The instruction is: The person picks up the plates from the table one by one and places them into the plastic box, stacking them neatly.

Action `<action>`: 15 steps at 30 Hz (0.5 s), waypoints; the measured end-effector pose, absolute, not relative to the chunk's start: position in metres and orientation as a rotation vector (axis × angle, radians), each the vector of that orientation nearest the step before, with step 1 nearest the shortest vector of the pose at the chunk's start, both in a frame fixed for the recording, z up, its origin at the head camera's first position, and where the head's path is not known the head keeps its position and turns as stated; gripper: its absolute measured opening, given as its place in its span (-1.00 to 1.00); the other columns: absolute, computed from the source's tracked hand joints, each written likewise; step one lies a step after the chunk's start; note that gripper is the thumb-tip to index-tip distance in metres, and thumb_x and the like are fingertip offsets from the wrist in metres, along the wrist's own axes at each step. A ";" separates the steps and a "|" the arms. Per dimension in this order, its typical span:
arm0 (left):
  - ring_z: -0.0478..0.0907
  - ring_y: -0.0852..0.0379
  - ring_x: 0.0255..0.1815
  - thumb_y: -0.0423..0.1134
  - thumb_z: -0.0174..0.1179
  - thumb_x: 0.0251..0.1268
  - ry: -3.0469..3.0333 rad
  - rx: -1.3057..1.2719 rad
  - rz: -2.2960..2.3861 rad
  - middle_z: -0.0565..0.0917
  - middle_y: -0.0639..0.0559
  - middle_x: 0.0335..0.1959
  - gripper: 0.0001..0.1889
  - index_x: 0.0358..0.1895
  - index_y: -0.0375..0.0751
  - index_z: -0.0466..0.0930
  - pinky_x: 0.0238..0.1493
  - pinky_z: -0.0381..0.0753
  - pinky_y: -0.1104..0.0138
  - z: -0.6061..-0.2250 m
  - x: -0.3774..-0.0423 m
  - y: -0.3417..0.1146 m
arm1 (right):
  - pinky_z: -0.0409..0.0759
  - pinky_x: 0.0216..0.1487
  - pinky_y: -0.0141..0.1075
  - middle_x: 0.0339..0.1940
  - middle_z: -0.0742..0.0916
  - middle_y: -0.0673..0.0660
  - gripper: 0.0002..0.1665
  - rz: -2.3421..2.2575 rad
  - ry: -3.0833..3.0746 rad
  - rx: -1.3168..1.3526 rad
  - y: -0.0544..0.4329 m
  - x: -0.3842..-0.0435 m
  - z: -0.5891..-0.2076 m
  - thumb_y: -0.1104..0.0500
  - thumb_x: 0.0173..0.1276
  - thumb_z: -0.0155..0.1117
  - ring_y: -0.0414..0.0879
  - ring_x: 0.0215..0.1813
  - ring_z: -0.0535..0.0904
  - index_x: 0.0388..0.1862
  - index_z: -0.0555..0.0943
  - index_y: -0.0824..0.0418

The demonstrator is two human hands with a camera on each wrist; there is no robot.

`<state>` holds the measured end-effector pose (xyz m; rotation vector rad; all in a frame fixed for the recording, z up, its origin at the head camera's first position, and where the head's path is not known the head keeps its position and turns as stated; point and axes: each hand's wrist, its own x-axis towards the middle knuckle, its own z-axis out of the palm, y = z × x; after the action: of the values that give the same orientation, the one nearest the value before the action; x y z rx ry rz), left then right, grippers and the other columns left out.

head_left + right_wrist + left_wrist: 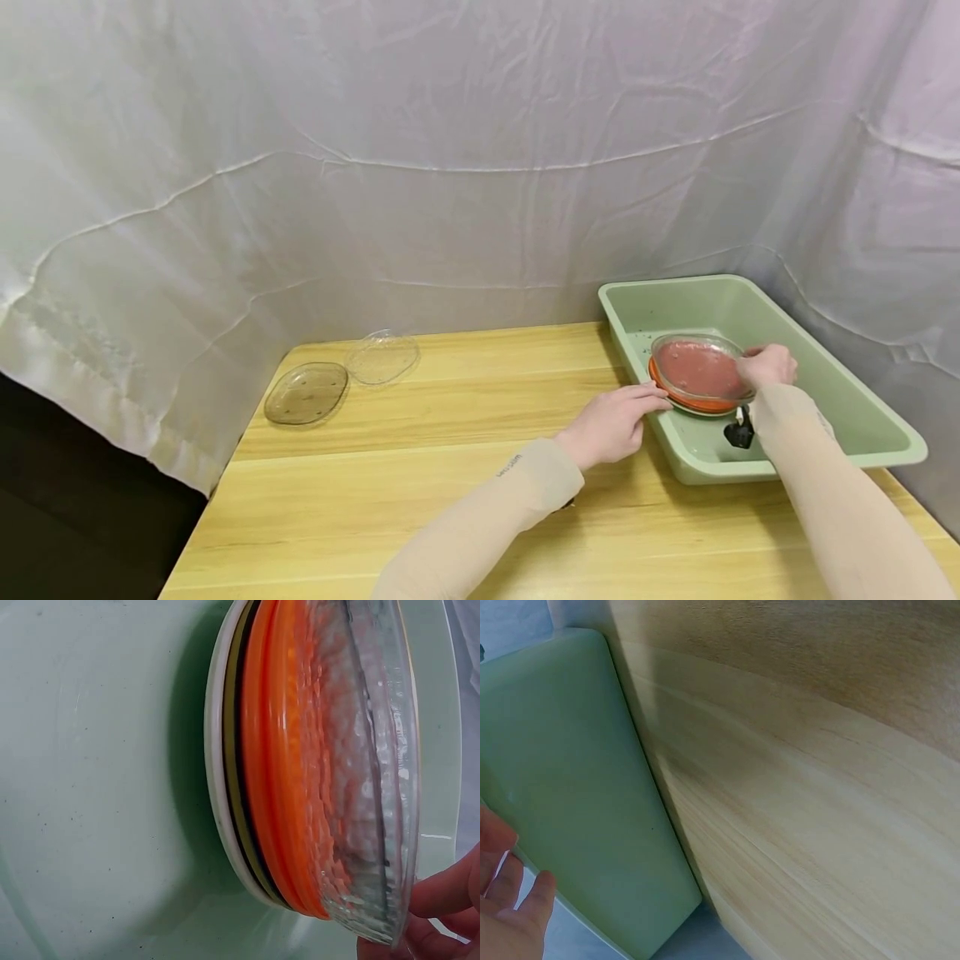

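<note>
In the head view, a stack of plates sits inside a pale green basin (pixel 885 442). The right wrist view shows its layers: a white plate (pixel 215 757) lowest, an olive, dark-edged plate (pixel 236 780), orange plates (pixel 262 750) and clear textured glass plates (pixel 360 787) on top. My right hand (pixel 768 365) pinches the glass rim on the stack's right side, thumb and fingers on either side of it. My left hand (pixel 609 421) lies at the basin's left wall, straight fingers reaching over the rim to the near left of the stack. Its fingertips (pixel 544 885) show against the basin's edge.
A brownish transparent plate (pixel 306 393) and a clear glass plate (pixel 382 357) lie at the back left of the wooden table (pixel 337 517). A small black object (pixel 739 432) sits in the basin below my right hand. Grey curtains (pixel 480 225) hang behind the table.
</note>
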<state>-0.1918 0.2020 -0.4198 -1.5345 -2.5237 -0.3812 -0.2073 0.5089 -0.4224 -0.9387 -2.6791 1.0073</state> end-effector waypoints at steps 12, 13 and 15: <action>0.30 0.32 0.54 -0.39 0.02 0.39 -2.527 -1.531 -0.320 0.45 0.24 0.47 -0.47 0.38 0.12 0.50 0.47 0.35 0.53 -0.418 -0.190 0.199 | 0.39 0.41 0.21 0.37 0.47 0.53 -0.31 1.029 -2.642 -0.944 0.501 -0.207 -0.417 0.14 0.24 0.06 0.48 0.38 0.34 0.35 0.47 0.40; 0.29 0.32 0.55 -0.38 0.02 0.40 -2.532 -1.535 -0.313 0.44 0.25 0.48 -0.46 0.39 0.13 0.49 0.48 0.33 0.53 -0.418 -0.190 0.198 | 0.39 0.41 0.20 0.37 0.47 0.53 -0.30 1.035 -2.633 -0.943 0.500 -0.207 -0.417 0.15 0.23 0.05 0.47 0.39 0.34 0.35 0.47 0.40; 0.27 0.32 0.56 -0.37 0.02 0.40 -2.541 -1.547 -0.303 0.42 0.25 0.50 -0.46 0.40 0.14 0.47 0.48 0.33 0.54 -0.417 -0.191 0.198 | 0.39 0.41 0.19 0.37 0.48 0.51 -0.30 1.047 -2.612 -0.935 0.498 -0.207 -0.415 0.17 0.23 0.04 0.45 0.39 0.35 0.37 0.46 0.40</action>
<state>-0.1905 0.1981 -0.4172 -1.5466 -2.5408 -0.3035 -0.2072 0.4982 -0.4152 -0.9354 -2.6119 1.0467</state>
